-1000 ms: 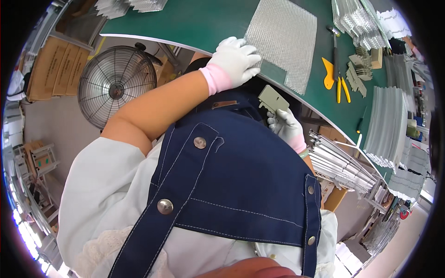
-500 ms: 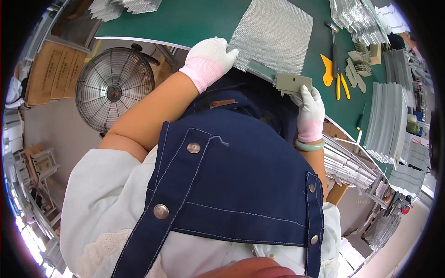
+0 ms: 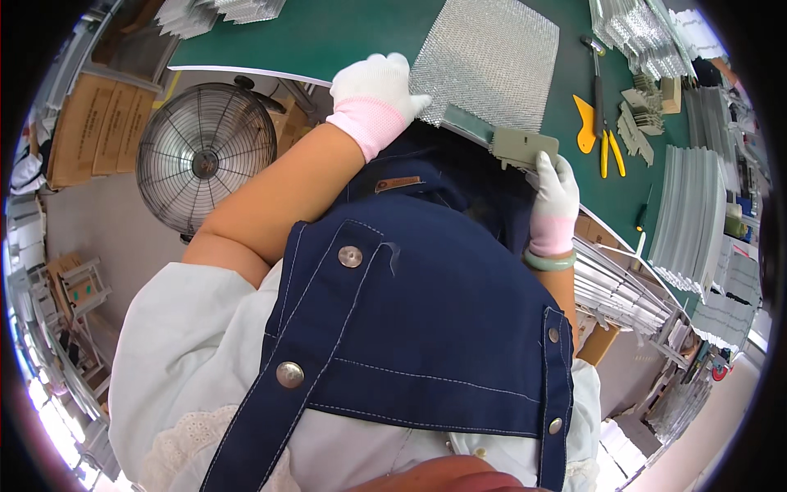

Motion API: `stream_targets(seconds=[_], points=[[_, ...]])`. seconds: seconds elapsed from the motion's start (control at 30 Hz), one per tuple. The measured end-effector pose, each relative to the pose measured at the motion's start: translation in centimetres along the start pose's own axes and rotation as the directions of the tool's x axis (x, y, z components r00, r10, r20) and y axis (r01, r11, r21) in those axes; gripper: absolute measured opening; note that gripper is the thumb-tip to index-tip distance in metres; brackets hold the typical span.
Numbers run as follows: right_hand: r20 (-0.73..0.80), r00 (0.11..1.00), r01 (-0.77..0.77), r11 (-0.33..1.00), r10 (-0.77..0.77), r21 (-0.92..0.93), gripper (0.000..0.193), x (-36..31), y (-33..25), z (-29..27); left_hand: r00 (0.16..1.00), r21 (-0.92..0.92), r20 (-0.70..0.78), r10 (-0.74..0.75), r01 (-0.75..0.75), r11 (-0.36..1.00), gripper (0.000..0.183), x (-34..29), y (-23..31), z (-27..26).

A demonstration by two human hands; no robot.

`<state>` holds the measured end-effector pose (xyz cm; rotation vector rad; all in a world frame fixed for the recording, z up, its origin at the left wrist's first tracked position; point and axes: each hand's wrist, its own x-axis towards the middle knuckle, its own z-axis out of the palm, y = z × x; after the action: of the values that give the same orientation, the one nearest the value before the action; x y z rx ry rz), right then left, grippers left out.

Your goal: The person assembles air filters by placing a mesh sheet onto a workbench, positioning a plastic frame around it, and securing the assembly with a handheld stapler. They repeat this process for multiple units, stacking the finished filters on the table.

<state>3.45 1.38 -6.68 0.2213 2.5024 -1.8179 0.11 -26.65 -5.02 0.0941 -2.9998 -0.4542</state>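
A silver mesh panel [image 3: 492, 61] lies on the green table, with a smooth metal strip [image 3: 467, 123] along its near edge. My left hand [image 3: 373, 90], in a white glove with a pink cuff, is beside the panel's near left corner. Its thumb is spread toward that corner, the fingers apart from it; nothing shows in its grip. At the strip's right end my right hand [image 3: 555, 193], gloved alike, pinches a flat grey plastic plate [image 3: 525, 148] with a toothed left edge. The fingers under the plate are partly hidden.
Right of the panel lie a hammer [image 3: 597, 82], an orange scraper [image 3: 584, 125], yellow-handled pliers [image 3: 611, 154] and several grey plastic pieces [image 3: 635, 131]. Stacked metal profiles [image 3: 687, 217] line the table's right side. A floor fan [image 3: 205, 164] stands left, near cardboard boxes [image 3: 98, 135].
My left hand's fingers have come away from the panel's edge, the thumb now stretched to the right. My right hand keeps the plate at the strip's end. The whole view has shifted slightly.
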Motion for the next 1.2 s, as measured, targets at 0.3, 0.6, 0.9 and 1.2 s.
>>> stream_targets(seconds=[0.3,0.6,0.9,1.2], points=[[0.619,0.677,-0.736,0.382,0.398,0.560,0.033,-4.8,2.6,1.2,0.765,-0.655,0.644,-0.003,0.553,0.515,0.065,-4.4,-2.9,2.2],[0.557,0.779,-0.625,0.419,0.288,0.658,0.034,-2.1,3.2,6.0,0.769,-0.761,0.639,0.014,0.629,0.161,0.036,-3.5,-0.3,4.7],[0.474,0.796,-0.602,0.582,0.377,0.547,0.034,-2.1,1.8,6.6,0.753,-0.747,0.658,0.023,0.656,-0.106,0.029,-4.0,-1.3,6.9],[0.488,0.794,-0.601,0.586,0.362,0.543,0.037,-1.7,1.9,6.9,0.672,-0.706,0.707,0.218,0.681,0.191,0.038,-3.9,-1.4,5.6]])
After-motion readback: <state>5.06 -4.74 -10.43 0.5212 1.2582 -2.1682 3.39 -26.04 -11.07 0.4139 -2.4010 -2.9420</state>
